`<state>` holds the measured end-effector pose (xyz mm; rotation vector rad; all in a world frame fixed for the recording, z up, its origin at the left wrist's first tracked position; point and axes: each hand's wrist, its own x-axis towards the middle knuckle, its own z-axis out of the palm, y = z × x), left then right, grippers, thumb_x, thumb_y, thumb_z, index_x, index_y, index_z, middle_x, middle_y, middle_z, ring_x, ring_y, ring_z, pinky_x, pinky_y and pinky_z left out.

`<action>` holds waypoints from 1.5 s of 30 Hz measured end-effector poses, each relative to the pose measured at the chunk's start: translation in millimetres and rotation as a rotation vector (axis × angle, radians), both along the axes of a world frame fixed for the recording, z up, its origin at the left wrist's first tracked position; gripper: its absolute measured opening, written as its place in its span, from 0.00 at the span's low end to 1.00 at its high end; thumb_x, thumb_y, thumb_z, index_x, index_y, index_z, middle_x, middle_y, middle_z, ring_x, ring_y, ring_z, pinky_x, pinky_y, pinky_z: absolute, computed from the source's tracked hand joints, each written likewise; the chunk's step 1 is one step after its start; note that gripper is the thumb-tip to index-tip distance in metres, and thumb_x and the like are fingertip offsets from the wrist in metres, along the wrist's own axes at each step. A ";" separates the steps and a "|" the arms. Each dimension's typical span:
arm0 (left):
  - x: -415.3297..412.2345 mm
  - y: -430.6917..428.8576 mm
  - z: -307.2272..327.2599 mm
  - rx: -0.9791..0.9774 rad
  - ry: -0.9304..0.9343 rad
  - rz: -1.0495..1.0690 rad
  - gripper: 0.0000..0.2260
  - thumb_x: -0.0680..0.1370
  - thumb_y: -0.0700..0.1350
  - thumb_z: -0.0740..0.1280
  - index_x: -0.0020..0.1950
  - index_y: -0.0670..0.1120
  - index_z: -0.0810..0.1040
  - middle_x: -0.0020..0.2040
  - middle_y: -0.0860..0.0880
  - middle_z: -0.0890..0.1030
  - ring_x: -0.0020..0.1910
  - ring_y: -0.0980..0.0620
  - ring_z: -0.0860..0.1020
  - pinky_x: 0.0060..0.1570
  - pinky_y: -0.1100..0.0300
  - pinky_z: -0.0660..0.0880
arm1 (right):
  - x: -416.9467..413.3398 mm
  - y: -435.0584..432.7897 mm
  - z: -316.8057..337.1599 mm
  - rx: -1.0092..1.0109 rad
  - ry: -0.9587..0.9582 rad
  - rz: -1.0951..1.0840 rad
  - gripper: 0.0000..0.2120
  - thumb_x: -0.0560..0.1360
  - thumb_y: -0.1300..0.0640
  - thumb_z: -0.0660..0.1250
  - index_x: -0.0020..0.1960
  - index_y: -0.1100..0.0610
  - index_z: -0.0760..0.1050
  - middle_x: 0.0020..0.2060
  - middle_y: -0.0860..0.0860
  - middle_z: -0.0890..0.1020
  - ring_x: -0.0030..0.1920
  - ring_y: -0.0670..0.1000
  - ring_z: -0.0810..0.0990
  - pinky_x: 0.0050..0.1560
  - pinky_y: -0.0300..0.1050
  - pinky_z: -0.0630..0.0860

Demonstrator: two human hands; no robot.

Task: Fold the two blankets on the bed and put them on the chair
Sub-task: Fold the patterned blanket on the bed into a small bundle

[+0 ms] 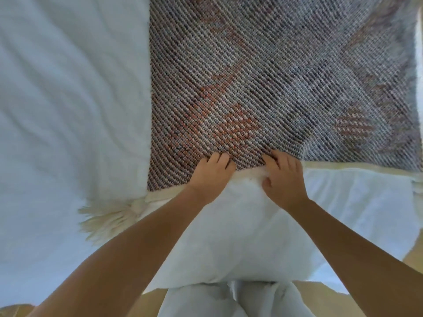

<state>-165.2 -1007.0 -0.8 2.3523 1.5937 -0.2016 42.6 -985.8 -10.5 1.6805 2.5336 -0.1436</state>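
Head view: both hands grip the near edge of a woven blanket (263, 76) spread flat on a white bed (57, 99). Left hand (211, 173) and right hand (282, 177) sit close together, fingers curled over the hem. A cream tassel (109, 218) lies at the blanket's near-left corner.

I am seeing a white wrinkled bed sheet (68, 99) spreading toward nine o'clock, light trousers (231, 300) showing at six o'clock, and tan floor (320, 296) peeking around five o'clock.
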 end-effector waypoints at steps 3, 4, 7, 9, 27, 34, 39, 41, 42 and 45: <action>4.6 -0.8 -0.9 -0.040 0.047 -0.002 0.19 0.52 0.42 0.78 0.41 0.46 0.79 0.36 0.48 0.77 0.32 0.50 0.76 0.21 0.64 0.67 | 4.2 -0.3 -1.5 0.037 -0.089 0.009 0.22 0.61 0.61 0.69 0.56 0.59 0.75 0.53 0.59 0.79 0.53 0.59 0.74 0.58 0.56 0.66; 5.1 -1.5 1.8 -0.060 0.076 0.007 0.20 0.52 0.41 0.78 0.41 0.45 0.79 0.36 0.48 0.77 0.32 0.50 0.76 0.21 0.64 0.68 | 3.3 0.6 -2.0 0.027 -0.098 -0.008 0.21 0.62 0.62 0.69 0.55 0.58 0.75 0.51 0.58 0.79 0.51 0.59 0.76 0.58 0.56 0.67; 7.9 3.1 13.5 -0.214 0.149 0.079 0.18 0.68 0.39 0.72 0.56 0.41 0.74 0.51 0.42 0.77 0.49 0.45 0.77 0.39 0.57 0.78 | -4.7 6.7 -0.4 -0.041 0.027 -0.031 0.13 0.62 0.69 0.70 0.46 0.62 0.77 0.41 0.58 0.80 0.41 0.59 0.78 0.47 0.52 0.74; 12.1 11.2 17.8 -0.363 0.210 0.111 0.17 0.76 0.37 0.62 0.64 0.39 0.68 0.61 0.41 0.73 0.60 0.43 0.72 0.53 0.53 0.75 | -9.1 10.7 3.3 -0.114 0.143 0.017 0.13 0.59 0.76 0.69 0.42 0.65 0.77 0.37 0.60 0.79 0.37 0.60 0.78 0.37 0.47 0.76; 247.8 70.4 11.4 -0.183 0.124 0.190 0.17 0.75 0.44 0.64 0.63 0.44 0.66 0.58 0.45 0.70 0.55 0.46 0.71 0.46 0.51 0.73 | 206.2 66.5 -3.9 -0.011 -0.016 0.021 0.14 0.59 0.64 0.71 0.44 0.58 0.76 0.36 0.56 0.77 0.36 0.57 0.77 0.38 0.46 0.70; 286.8 100.4 10.4 -0.540 0.322 0.143 0.20 0.76 0.43 0.63 0.66 0.41 0.63 0.63 0.42 0.68 0.61 0.42 0.71 0.54 0.49 0.73 | 232.6 99.8 6.7 -0.607 0.128 0.101 0.12 0.73 0.62 0.63 0.56 0.60 0.71 0.53 0.56 0.73 0.54 0.57 0.73 0.50 0.50 0.74; 345.8 141.5 28.7 -0.509 -0.009 0.150 0.20 0.75 0.54 0.62 0.62 0.43 0.68 0.60 0.45 0.74 0.57 0.44 0.75 0.52 0.53 0.72 | 277.7 140.5 19.4 -0.363 0.448 -0.280 0.16 0.72 0.54 0.60 0.54 0.63 0.74 0.53 0.60 0.74 0.56 0.59 0.72 0.54 0.49 0.69; 379.0 153.2 29.4 -0.497 -0.195 0.213 0.18 0.76 0.51 0.62 0.61 0.43 0.68 0.59 0.44 0.74 0.55 0.44 0.75 0.50 0.53 0.72 | 300.9 160.1 14.7 -0.168 0.411 -0.445 0.15 0.74 0.58 0.61 0.57 0.65 0.73 0.55 0.63 0.73 0.57 0.63 0.71 0.56 0.52 0.67; 394.2 156.9 26.6 -0.511 -0.254 0.240 0.17 0.77 0.49 0.62 0.62 0.42 0.69 0.59 0.44 0.74 0.55 0.43 0.75 0.50 0.53 0.72 | 309.5 171.1 14.0 -0.144 0.382 -0.521 0.17 0.75 0.57 0.62 0.61 0.63 0.71 0.58 0.63 0.72 0.59 0.63 0.69 0.58 0.54 0.67; 428.6 163.0 15.4 -0.520 -0.371 0.376 0.17 0.77 0.51 0.62 0.59 0.41 0.69 0.55 0.42 0.74 0.53 0.42 0.76 0.48 0.53 0.71 | 322.6 200.3 12.9 -0.301 0.483 -0.783 0.25 0.75 0.51 0.64 0.68 0.60 0.63 0.64 0.60 0.67 0.64 0.60 0.66 0.61 0.55 0.67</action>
